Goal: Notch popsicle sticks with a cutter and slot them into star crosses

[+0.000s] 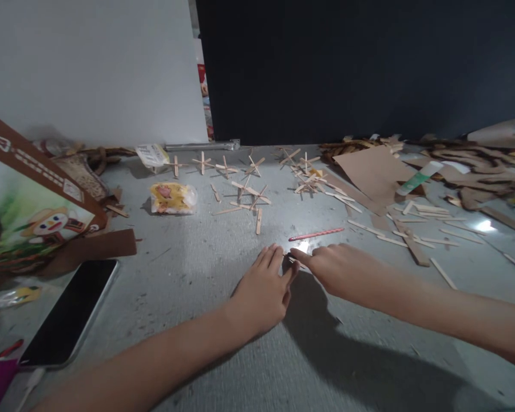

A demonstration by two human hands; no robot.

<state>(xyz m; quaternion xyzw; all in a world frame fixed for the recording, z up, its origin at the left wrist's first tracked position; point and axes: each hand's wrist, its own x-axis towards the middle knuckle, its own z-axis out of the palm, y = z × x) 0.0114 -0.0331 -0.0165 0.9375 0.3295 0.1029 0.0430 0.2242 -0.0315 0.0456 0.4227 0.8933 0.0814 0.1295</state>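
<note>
My left hand (264, 286) lies on the grey tabletop with its fingers stretched forward and its thumb side apart. Touching it at the fingertips is my right hand (330, 266), whose fingers are pinched together. Where they meet, a small dark piece (288, 258) and a thin pale edge show; the fingers cover most of it, so its kind is unclear. Just beyond the hands lies a red striped pencil (316, 234). A flat wooden craft stick (258, 221) is in front of my left fingertips. Further back stand several crossed craft-stick pieces (249, 191).
Loose craft sticks (429, 212), brown cardboard (369, 174) and a green-and-white glue stick (418, 178) lie to the right. On the left are a phone (71, 315), a printed carton (38, 194) and a yellow packet (171, 198). A black panel (360, 68) stands behind.
</note>
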